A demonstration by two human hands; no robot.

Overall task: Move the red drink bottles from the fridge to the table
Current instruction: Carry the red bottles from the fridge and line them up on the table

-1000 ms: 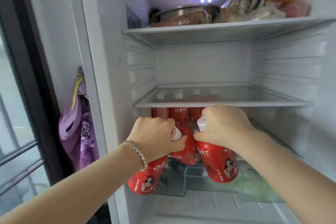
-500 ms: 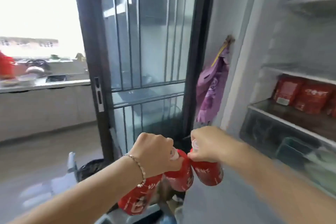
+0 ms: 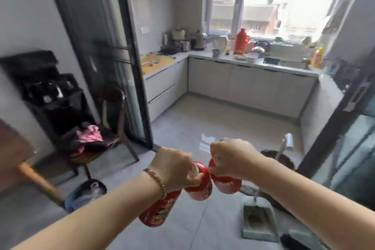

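Three red drink bottles, all carried in the air and hanging below the hands.

- Lowest bottle (image 3: 159, 210): red body with a blurred printed label. It is tilted, base toward the lower left, and its top is gripped in the left hand (image 3: 174, 166).
- Middle bottle (image 3: 199, 185): red, held by the neck in the same hand.
- Third bottle (image 3: 226, 183): red with white lettering. The right hand (image 3: 233, 158) grips its top.

The middle and third bottles hang just beside each other; whether they touch cannot be told.

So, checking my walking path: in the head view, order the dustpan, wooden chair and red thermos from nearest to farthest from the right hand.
1. Dustpan, on the floor just below the right hand.
2. Wooden chair, off to the left.
3. Red thermos, far back on the counter.
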